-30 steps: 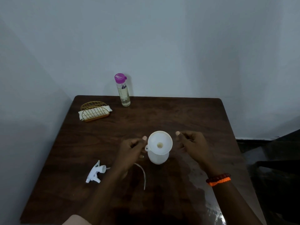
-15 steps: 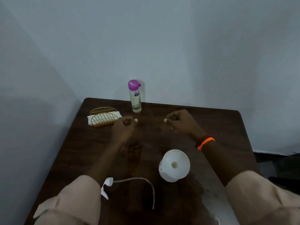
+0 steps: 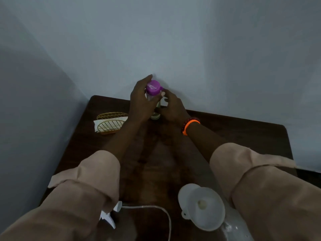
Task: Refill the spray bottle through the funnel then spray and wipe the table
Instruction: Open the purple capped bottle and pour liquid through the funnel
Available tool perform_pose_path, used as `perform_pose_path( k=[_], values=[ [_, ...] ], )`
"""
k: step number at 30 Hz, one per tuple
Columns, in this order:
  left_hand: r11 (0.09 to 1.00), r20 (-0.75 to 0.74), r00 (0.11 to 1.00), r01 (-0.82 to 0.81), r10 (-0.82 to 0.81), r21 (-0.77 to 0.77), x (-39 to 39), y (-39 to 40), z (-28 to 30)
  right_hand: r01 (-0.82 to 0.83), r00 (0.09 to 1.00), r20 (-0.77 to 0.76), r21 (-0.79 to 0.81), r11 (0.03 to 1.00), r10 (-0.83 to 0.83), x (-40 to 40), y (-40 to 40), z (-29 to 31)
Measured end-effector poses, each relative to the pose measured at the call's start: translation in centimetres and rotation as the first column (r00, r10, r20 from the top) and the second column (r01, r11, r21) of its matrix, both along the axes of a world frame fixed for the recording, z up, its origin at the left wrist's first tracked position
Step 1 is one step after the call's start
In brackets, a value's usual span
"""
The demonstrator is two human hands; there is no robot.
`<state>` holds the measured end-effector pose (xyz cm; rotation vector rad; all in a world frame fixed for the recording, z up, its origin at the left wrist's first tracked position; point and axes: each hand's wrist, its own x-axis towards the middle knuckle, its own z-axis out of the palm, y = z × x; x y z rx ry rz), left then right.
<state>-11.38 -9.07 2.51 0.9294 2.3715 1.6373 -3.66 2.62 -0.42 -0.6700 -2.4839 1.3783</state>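
A clear bottle with a purple cap (image 3: 153,89) stands at the table's far edge by the wall. My left hand (image 3: 140,101) wraps around its upper body from the left. My right hand (image 3: 173,109) holds it from the right, thumb up by the cap. Close to me on the right, a white funnel (image 3: 202,206) sits in the neck of the white spray bottle (image 3: 183,193), which it mostly hides. The white spray head (image 3: 108,219) with its thin tube (image 3: 156,208) lies at the near left, partly under my left sleeve.
A gold wire holder with a white cloth (image 3: 111,125) sits at the far left of the dark wooden table (image 3: 243,136). Walls close in behind and on the left. A wet, shiny patch (image 3: 234,228) lies by the funnel at the near right.
Both hands left the funnel, reached across the table and closed on the purple-capped bottle. My head has moved forward, so the funnel and spray head now sit near the bottom of the view.
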Motion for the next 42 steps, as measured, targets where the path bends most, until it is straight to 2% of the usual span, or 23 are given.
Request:
perform_pose_path(
  k=[5,9,12,16,22,26,35,42],
  values=[
    [0.999,-0.052,0.998,0.034,-0.034,-0.003,-0.2,0.1,-0.3,-0.033,0.995,-0.099,-0.045,0.998,0.029,-0.6,-0.1,-0.1],
    [0.994,-0.057,0.993,0.104,-0.106,-0.023,1.0,-0.6,0.1,-0.077,0.994,-0.079,-0.06,0.995,0.072,0.7,0.1,0.0],
    [0.987,-0.018,0.987,0.159,-0.159,-0.024,3.1,-1.3,0.6,-0.084,0.993,-0.079,-0.012,0.996,0.082,3.6,-0.1,0.8],
    [0.974,0.054,0.973,0.225,-0.223,-0.018,7.8,-1.9,1.4,-0.009,0.991,-0.132,0.073,0.997,0.019,9.3,-0.8,1.1],
    [0.972,0.078,0.969,0.233,-0.233,0.011,14.5,-2.0,1.8,0.138,0.99,-0.027,0.158,0.978,-0.135,16.0,-1.8,1.3],
    [0.97,0.1,0.965,0.24,-0.242,0.028,16.8,-2.0,1.7,0.204,0.978,-0.087,0.19,0.96,-0.19,18.5,-2.7,2.0],
    [0.962,0.091,0.958,0.271,-0.273,0.037,18.3,-2.9,2.9,0.29,0.957,-0.091,0.272,0.918,-0.275,20.0,-4.3,3.2],
    [0.978,0.041,0.978,0.206,-0.206,0.013,19.1,-3.2,3.9,0.306,0.951,-0.12,0.264,0.914,-0.284,20.0,-5.2,4.0]
  ],
)
